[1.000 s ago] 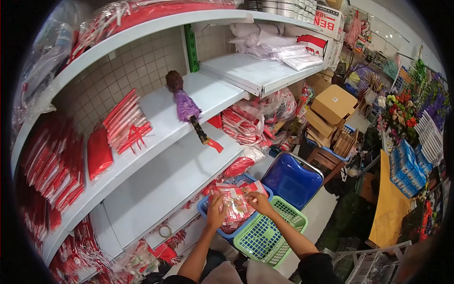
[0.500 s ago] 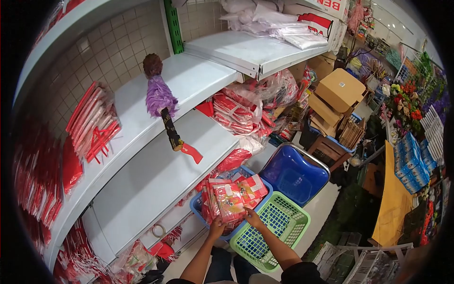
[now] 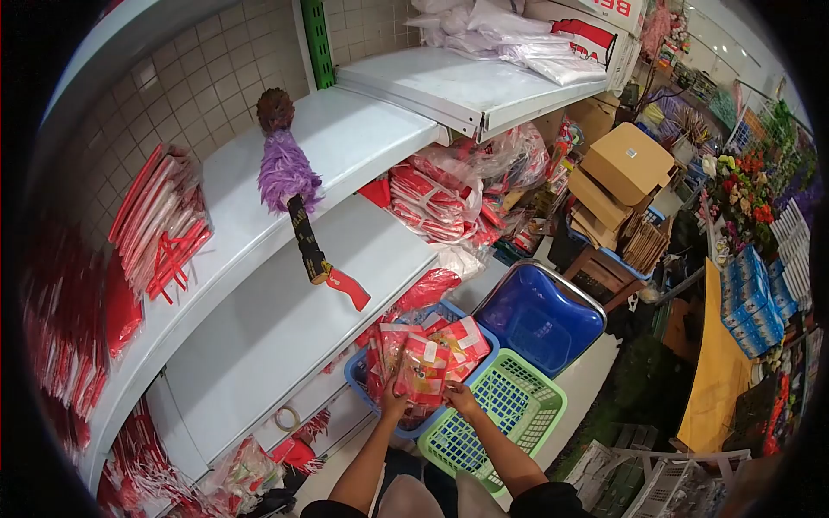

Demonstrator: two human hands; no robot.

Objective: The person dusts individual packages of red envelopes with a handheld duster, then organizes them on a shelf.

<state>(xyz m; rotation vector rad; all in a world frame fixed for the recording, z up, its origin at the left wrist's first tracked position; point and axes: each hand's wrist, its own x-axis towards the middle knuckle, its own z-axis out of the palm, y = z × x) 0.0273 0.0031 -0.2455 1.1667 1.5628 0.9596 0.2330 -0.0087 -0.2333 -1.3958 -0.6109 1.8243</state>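
A flat red packet in clear plastic (image 3: 424,369) is held between my two hands over a blue basket (image 3: 357,380). At the packet's lower left edge, my left hand (image 3: 395,402) is closed on it. Fingers of my right hand (image 3: 458,398) pinch its lower right corner. More red plastic-wrapped packets (image 3: 466,340) fill the blue basket beneath and behind it. Against the blue basket's right side stands a light green basket (image 3: 546,406), under my right forearm.
White shelves (image 3: 285,332) run along the left, with a purple feather duster (image 3: 290,173) and stacked red packages (image 3: 164,224). A blue-seated stool (image 3: 544,315) stands beyond the baskets. Cardboard boxes (image 3: 626,164) are piled behind it. A roll of tape (image 3: 287,419) lies on the low shelf.
The packet has turned slightly more upright and shifted a little right between my hands. My right hand has moved slightly down at its corner. The view has shifted a little.
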